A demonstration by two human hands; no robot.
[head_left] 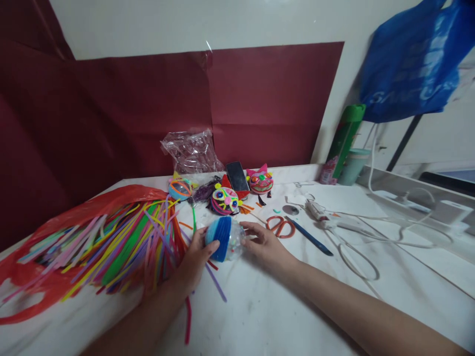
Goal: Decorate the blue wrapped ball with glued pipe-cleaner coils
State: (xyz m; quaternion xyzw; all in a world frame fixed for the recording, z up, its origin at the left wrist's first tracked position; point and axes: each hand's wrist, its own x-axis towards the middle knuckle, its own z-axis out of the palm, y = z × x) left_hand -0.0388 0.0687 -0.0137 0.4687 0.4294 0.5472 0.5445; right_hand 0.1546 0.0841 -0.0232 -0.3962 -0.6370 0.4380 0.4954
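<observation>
Between my two hands is a round clear ball [224, 238], its left half wrapped in bands of light and dark blue pipe cleaner, its right half bare and see-through. My left hand [200, 249] grips the blue side, thumb across the front. At the clear side, my right hand [261, 242] holds the ball with bent fingers. Just behind it sits a decorated ball with a pink and yellow face [224, 199]. Loose pipe cleaners [126, 242] in many colours lie on a red plastic bag [122, 194] at the left.
Orange-handled scissors [281, 227] and a dark blue pen-like tool [309, 237] lie right of the ball. White cables [356, 227] spread farther right. Behind are a phone [237, 176], another decorated ball [261, 181], an orange-striped ball [180, 189] and clear wrapping [193, 152].
</observation>
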